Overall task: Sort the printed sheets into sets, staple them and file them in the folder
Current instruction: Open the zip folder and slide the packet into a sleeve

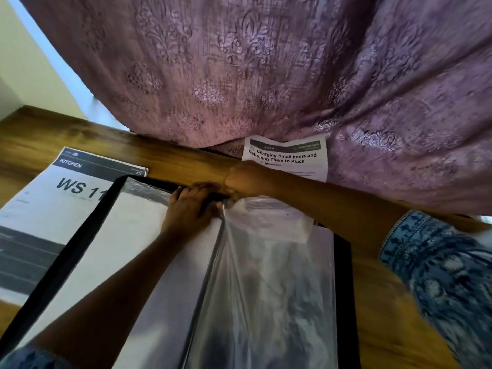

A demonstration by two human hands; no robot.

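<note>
Head view: folder [66,251] lies lengthwise away, left hand [189,209] flat on it, right hand [246,179] gripping the sheet [287,155], half hidden in a sleeve [266,288].

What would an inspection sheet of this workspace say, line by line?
Surface: wooden table.
Job's things: folder lies open; sheet in its sleeve; WS 11 sheet partly under folder; Charging sheet at far edge, partly under curtain.
Clutter: nothing seen.
Hands: left hand presses on folder; right hand grips sleeve top.
Cables: nothing seen.
Surroundings: purple curtain, pale wall.
</note>
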